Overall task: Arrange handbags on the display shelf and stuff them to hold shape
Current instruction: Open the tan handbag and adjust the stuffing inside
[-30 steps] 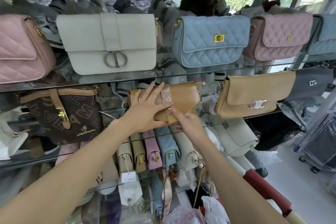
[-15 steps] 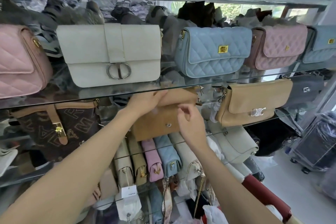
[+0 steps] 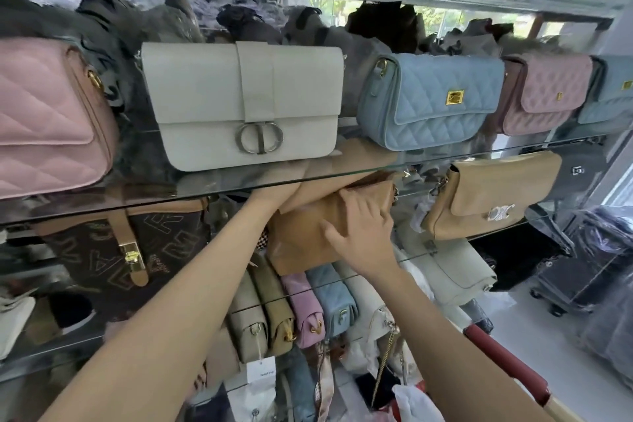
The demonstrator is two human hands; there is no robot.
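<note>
A tan handbag (image 3: 301,243) stands on the middle glass shelf (image 3: 445,252), its flap lifted up against the underside of the shelf above. My left hand (image 3: 274,197) reaches up at the bag's top and holds the raised flap; its fingers are blurred behind the upper glass edge. My right hand (image 3: 363,240) lies spread on the bag's front with straight fingertips near the opening. What is inside the bag is hidden.
The upper glass shelf (image 3: 137,205) carries a pink quilted bag (image 3: 44,113), a white bag (image 3: 205,96) and a blue quilted bag (image 3: 428,106). A brown monogram bag (image 3: 102,250) and a tan clasp bag (image 3: 486,195) flank the handbag. Several small bags (image 3: 308,305) stand below.
The flap went from closed to lifted high by my left hand. My right hand moved from the flap's lower edge onto the bag's front, fingers spread. The view shifted downward.
</note>
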